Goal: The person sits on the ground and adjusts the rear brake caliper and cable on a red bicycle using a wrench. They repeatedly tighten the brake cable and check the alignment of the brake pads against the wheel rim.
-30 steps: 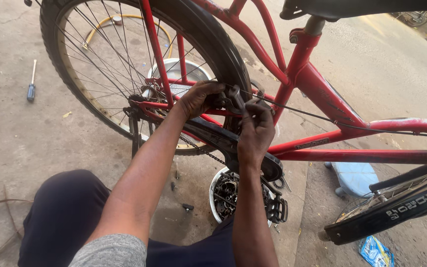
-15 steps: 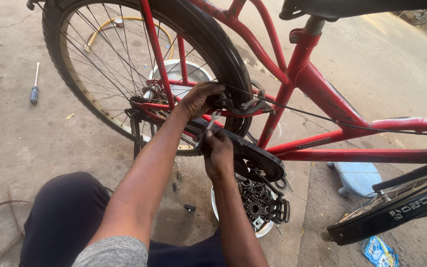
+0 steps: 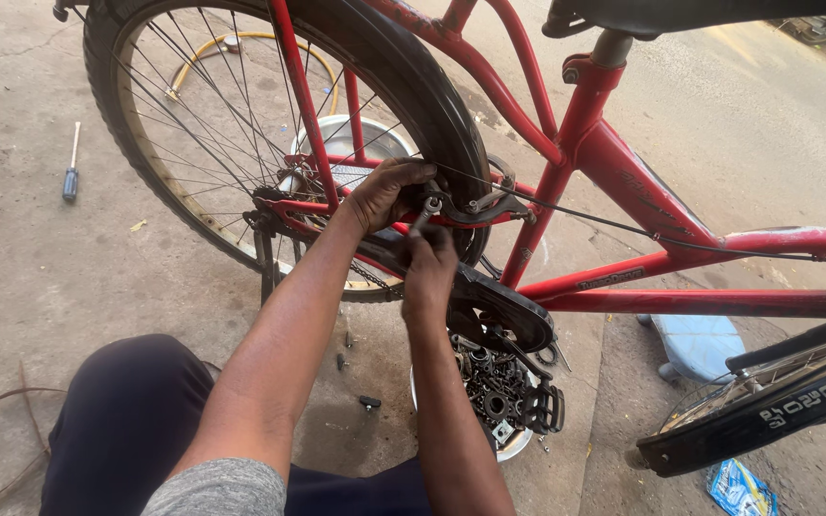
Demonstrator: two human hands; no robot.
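Note:
A red bicycle frame (image 3: 623,182) stands over me with its black rear tyre (image 3: 423,91) ahead. My left hand (image 3: 382,191) grips the rear brake arm (image 3: 480,208) where it meets the tyre. Just below it, my right hand (image 3: 429,268) holds a small metal spanner (image 3: 423,216), its head set up against the brake fitting. The black chain guard (image 3: 499,311) runs under my right wrist.
A metal bowl of nuts and small parts (image 3: 494,392) sits on the concrete under a pedal (image 3: 542,409). A blue-handled screwdriver (image 3: 70,167) lies at the left. A second bowl (image 3: 356,143) shows behind the spokes. A blue stool (image 3: 695,344) and another black mudguard (image 3: 767,411) are at the right.
My right hand has dropped from beside the brake to below it, with the spanner now pointing up at the fitting. My left hand has stayed on the brake arm.

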